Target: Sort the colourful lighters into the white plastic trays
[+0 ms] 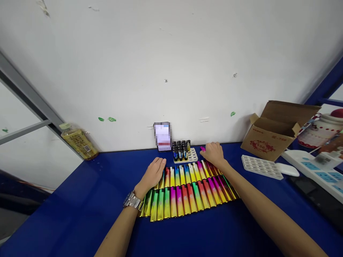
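Observation:
Two rows of shiny lighter shells (185, 200), coloured green, magenta, red, blue and gold, lie side by side on the blue table. My left hand (154, 174), with a metal watch on its wrist, rests on the left end of the upper row, fingers stretched out. Beyond the right end of that row, my right hand (213, 152) is closed, a magenta shell (203, 148) showing at its fingertips; most of it is hidden. Between the hands, behind the rows, a white holed tray (193, 155) holds several upright lighters (180, 154) with black tops.
A lit phone (163, 135) leans against the wall. At left stands a drink bottle (79, 141). On the right are an open carton (270, 139), another white holed tray (261, 166), a white mouse (287, 169), a power strip (316, 169) and a dark flat device (317, 200).

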### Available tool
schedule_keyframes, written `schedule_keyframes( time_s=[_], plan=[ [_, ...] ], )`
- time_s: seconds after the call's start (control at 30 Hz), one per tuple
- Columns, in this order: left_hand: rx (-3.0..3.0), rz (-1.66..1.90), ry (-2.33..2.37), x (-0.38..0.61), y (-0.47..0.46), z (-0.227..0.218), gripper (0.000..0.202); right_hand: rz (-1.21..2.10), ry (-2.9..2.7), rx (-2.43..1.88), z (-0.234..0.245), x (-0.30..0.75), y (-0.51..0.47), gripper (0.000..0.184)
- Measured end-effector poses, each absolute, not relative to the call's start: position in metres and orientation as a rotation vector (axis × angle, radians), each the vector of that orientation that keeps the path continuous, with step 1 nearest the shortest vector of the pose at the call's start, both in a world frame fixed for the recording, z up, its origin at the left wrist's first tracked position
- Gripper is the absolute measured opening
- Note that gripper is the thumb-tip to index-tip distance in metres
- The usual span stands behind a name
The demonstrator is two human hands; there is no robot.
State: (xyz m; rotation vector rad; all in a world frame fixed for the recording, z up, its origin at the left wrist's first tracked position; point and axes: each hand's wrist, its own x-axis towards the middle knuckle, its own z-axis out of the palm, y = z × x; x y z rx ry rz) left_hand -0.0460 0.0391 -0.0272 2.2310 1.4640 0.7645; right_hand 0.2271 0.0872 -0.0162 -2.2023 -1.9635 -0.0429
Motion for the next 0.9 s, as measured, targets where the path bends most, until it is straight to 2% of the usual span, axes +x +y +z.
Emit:
schedule_keyframes(
  time_s=[0.13, 0.27, 0.37, 0.53, 0.7, 0.83, 0.9],
  plan=[
    [2.231, 0.762, 1.462, -0.046, 0.039, -0.027, 0.045, 0.062, -1.868, -1.954, -0.023, 0.23, 0.093, 0.018],
    [2.221, 0.772, 1.463, -0.046, 0.039, -0.028, 0.045, 0.259, -1.688, -1.577, -0.024, 0.23, 0.095, 0.028],
    [2.214, 0.794, 1.458, -0.046, 0.039, -0.028, 0.045, 0.504, -1.495, -1.334, -0.021, 0.225, 0.092, 0.031],
    [2.228, 0.81, 1.442, -0.047, 0.04, -0.029, 0.046, 0.994, -1.086, -0.944, -0.014, 0.21, 0.084, 0.023],
    [2.197, 0.758, 1.464, -0.046, 0.039, -0.028, 0.048, 1.221, -0.929, -0.883, -0.008, 0.202, 0.079, 0.02],
    [2.192, 0.743, 1.466, -0.046, 0.039, -0.026, 0.048, 1.375, -0.886, -0.969, -0.005, 0.2, 0.076, 0.044],
    [2.192, 0.741, 1.47, -0.046, 0.038, -0.026, 0.048, 1.39, -0.874, -1.024, -0.006, 0.198, 0.075, 0.046]
  ],
)
